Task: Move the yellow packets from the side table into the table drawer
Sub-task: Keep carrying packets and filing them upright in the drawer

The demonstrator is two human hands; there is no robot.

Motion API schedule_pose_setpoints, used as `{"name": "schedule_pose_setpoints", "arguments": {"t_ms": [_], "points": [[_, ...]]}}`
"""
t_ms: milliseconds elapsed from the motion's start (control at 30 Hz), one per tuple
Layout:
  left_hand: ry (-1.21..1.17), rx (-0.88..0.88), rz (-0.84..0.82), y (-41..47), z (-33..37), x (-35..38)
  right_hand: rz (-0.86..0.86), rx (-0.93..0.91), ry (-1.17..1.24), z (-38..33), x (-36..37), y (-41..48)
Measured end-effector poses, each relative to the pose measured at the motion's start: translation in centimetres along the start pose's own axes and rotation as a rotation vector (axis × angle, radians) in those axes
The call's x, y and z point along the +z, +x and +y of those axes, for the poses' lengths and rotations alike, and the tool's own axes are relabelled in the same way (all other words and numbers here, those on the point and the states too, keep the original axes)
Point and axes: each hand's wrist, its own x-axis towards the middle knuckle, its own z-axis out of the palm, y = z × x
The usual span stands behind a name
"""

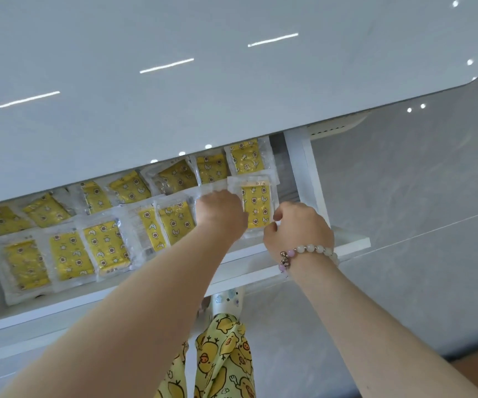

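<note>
Pinching opposite edges of one yellow packet (pixel 256 205): left hand (pixel 221 215) and right hand (pixel 299 229); drawer (pixel 350 242) stands open.

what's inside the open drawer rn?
The drawer holds yellow packets in clear wrap, two rows. The left hand is at the rightmost packet; the right hand pinches its edge. Back row's far ends run under the tabletop; the left hand covers what lies beneath it.
</note>
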Motion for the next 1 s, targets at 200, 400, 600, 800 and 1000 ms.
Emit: {"name": "schedule_pose_setpoints", "arguments": {"t_ms": [200,400,600,800,1000], "points": [[0.103,0.022,-0.059,-6.7,-4.7,-5.3,0.02,-0.026,-0.029,-3.2,-7.1,-3.9],[-0.006,-0.019,0.16,-15.6,-9.8,-17.9,0.134,-0.127,0.049,-9.9,-19.7,-9.9],[-0.03,-0.206,0.338,-27.9,-18.3,-30.5,0.28,-0.333,0.131,-18.4,-32.6,-19.1],[-0.11,-0.427,0.572,-39.9,-26.7,-38.8,0.452,-0.575,0.153,-26.7,-41.7,-28.0],[-0.153,-0.644,0.712,-49.7,-33.1,-39.1,0.562,-0.779,0.088,-34.0,-44.5,-35.2]]}}
